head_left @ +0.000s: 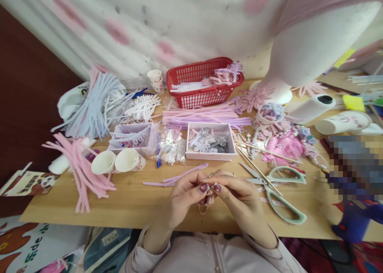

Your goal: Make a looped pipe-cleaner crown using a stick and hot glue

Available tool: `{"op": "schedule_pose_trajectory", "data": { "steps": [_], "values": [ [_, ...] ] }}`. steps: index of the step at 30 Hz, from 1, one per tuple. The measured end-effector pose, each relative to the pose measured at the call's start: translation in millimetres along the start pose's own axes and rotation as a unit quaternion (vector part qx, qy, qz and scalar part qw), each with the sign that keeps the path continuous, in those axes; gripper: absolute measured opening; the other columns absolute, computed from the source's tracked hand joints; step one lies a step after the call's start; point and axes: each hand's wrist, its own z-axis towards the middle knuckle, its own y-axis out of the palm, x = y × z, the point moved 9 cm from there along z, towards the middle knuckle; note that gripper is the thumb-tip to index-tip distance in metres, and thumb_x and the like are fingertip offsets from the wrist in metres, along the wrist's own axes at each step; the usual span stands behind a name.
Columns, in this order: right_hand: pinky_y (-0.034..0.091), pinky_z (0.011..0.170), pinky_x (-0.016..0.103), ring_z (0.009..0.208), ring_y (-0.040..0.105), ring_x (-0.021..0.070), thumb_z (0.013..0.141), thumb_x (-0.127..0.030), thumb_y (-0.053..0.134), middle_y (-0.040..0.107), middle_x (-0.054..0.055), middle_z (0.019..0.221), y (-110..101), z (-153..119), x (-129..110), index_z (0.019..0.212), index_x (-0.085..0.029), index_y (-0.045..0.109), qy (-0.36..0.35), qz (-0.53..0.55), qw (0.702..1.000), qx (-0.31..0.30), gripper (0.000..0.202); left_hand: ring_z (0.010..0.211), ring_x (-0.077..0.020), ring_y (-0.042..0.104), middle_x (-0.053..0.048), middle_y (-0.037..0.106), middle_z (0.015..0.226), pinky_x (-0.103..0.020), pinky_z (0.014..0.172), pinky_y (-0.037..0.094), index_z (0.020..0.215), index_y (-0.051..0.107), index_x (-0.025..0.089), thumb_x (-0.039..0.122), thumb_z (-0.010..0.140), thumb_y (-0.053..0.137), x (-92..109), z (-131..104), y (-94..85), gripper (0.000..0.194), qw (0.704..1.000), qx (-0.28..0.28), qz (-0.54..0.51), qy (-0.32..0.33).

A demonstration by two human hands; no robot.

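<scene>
My left hand (187, 191) and my right hand (236, 195) meet over the front of the wooden table, thumbs and fingertips pinched together. Something small is between the fingertips, too hidden to name, and a small pale loop (203, 209) hangs just below them. Behind my left hand lie bent lilac pipe cleaners (176, 177). Green-handled scissors (271, 181) lie spread beside my right hand, with a thin wooden stick (257, 169) across them. Beyond my hands is a white box (211, 142) of small silver and white pieces.
A red basket (197, 99) stands at the back. Paper cups (103, 162) and pink pipe cleaners (85, 173) are at the left. A blue glue gun (353, 221) is at the right edge, below a white stand (299, 45). The table's front edge (119, 224) runs under my wrists.
</scene>
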Motion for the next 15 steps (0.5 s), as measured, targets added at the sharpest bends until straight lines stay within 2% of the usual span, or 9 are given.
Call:
{"op": "schedule_pose_trajectory", "data": {
  "steps": [5,11,15],
  "values": [
    [0.058,0.052,0.017,0.055,0.068,0.0097,0.09,-0.023,0.074,0.071,0.0,0.073,-3.3,1.0,1.1,0.096,-0.032,0.083,0.004,0.023,0.999,0.028,0.014,0.058,-0.0111,0.049,0.0,0.057,0.065,-0.022,0.053,0.038,0.075,0.06,0.016,0.046,0.085,0.074,-3.3,-0.6,-1.2,0.034,1.0,0.01,0.011,-0.019],
    [0.06,0.051,0.02,0.054,0.068,0.011,0.092,-0.024,0.071,0.068,0.0,0.071,-2.5,-0.1,4.4,0.097,-0.029,0.083,0.023,0.025,0.999,0.041,0.013,0.056,-0.0092,0.048,0.001,0.056,0.065,-0.021,0.053,0.037,0.076,0.061,0.016,0.044,0.087,0.073,-4.9,-0.7,-1.8,0.032,1.0,0.016,0.001,-0.014],
    [0.058,0.05,0.018,0.054,0.067,0.0104,0.092,-0.027,0.072,0.067,0.0,0.067,-0.2,2.0,4.7,0.094,-0.029,0.083,0.018,0.02,0.998,0.048,0.011,0.059,-0.0101,0.05,0.001,0.058,0.066,-0.021,0.055,0.038,0.076,0.061,0.016,0.043,0.086,0.075,-5.1,-1.1,-3.5,0.032,1.0,0.021,-0.008,-0.016]
  ]
}}
